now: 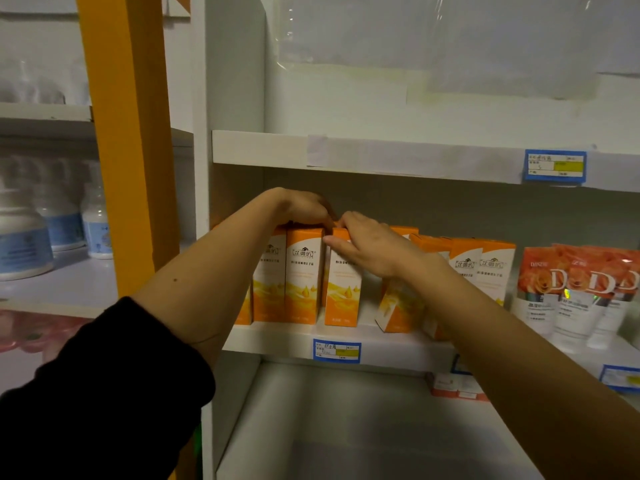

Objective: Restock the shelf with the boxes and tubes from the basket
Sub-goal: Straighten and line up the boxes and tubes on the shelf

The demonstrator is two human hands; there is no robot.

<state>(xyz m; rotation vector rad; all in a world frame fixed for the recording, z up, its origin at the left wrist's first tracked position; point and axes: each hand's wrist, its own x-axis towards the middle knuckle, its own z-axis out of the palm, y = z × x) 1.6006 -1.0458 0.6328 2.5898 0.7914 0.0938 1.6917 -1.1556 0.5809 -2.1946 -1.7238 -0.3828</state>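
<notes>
Orange boxes (301,282) stand upright in a row on the shelf (391,341), directly above a blue label (336,350). Right of the label, leaning boxes (398,306) tilt untidily, and further right stand rose-printed tubes (571,299). The basket is out of view, so how much stock is left cannot be told. The job looks well underway, with straightening still to do.

The right hand (370,245) reaches in from the lower right and pinches one box (343,285) above the label, thumb on its front, fingers over its top. The left hand (304,209), wrist bent, arm bare below a black sleeve (104,393), lies curled on the box tops just left. Whether it grips or only steadies them cannot be told.
</notes>
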